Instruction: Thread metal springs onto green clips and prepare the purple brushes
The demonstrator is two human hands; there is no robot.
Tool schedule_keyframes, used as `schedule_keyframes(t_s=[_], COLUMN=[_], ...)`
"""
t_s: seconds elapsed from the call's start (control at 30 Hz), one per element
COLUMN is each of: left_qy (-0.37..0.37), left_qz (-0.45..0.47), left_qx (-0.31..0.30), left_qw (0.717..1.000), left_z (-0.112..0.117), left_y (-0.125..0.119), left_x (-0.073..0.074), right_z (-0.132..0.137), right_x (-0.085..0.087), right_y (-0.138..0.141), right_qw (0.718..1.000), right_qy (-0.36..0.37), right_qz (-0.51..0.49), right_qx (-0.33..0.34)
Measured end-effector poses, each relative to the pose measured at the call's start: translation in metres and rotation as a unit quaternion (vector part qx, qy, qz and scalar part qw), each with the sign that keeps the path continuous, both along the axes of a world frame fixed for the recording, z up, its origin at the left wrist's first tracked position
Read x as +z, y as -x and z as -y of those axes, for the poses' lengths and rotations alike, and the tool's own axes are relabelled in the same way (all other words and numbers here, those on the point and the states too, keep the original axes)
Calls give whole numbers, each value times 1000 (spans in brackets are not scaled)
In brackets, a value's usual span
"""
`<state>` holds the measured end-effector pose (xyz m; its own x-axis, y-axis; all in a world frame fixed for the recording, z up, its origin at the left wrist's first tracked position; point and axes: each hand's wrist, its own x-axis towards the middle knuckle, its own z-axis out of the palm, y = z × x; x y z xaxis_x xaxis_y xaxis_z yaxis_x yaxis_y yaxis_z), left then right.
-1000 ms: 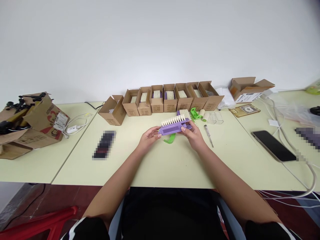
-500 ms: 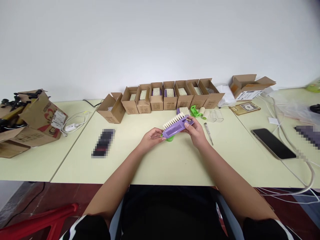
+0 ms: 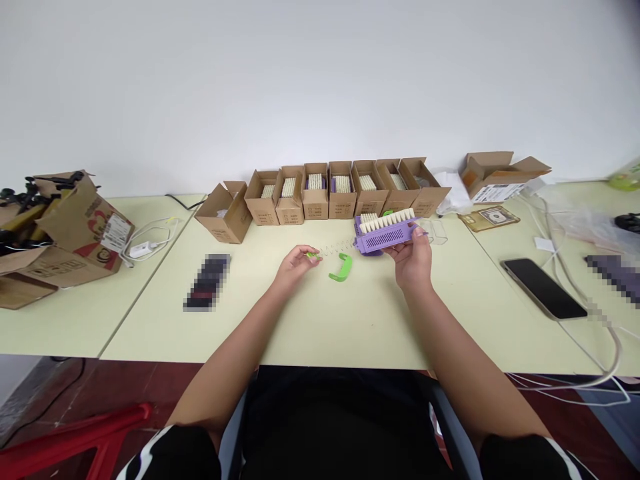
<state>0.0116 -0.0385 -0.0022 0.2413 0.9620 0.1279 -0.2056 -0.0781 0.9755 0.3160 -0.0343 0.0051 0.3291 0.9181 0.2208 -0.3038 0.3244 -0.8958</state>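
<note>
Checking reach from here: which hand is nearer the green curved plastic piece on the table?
Left. The left hand sits just left of the green curved plastic piece, pinching a coil spring; the right hand is farther away on its right, holding the purple brush.

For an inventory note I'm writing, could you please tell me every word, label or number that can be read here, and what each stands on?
Nothing can be read with certainty.
Print on the small cardboard boxes: too small to read.
White label on the open carton at right: too small to read.
White label on the carton at left: too small to read.
Brown card: too small to read.
</note>
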Motion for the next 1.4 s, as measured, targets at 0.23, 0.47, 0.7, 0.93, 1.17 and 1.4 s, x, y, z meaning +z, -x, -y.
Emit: schedule_keyframes(t_s=[0.23,0.47,0.7,0.93,1.17,1.4], left_qy=[-28,38,19,16,11,15], left_qz=[142,196,174,172,187,203], left_qx=[204,236,224,211,201,190], left_qw=[968,951,959,962,962,960], left_z=[-18,-29,-25,-22,-19,-18], left_y=[23,35,29,27,26,25], left_x=[4,-5,-9,-8,-7,-8], right_z=[7,17,28,40,52,51], right_x=[5,-3,10,17,11,0], right_y=[14,47,65,63,71,73], right_qw=[992,972,967,980,921,850], right_qy=[21,63,10,-45,-56,-33], right_qz=[42,37,119,192,384,519], right_qx=[113,225,223,16,-32,-81])
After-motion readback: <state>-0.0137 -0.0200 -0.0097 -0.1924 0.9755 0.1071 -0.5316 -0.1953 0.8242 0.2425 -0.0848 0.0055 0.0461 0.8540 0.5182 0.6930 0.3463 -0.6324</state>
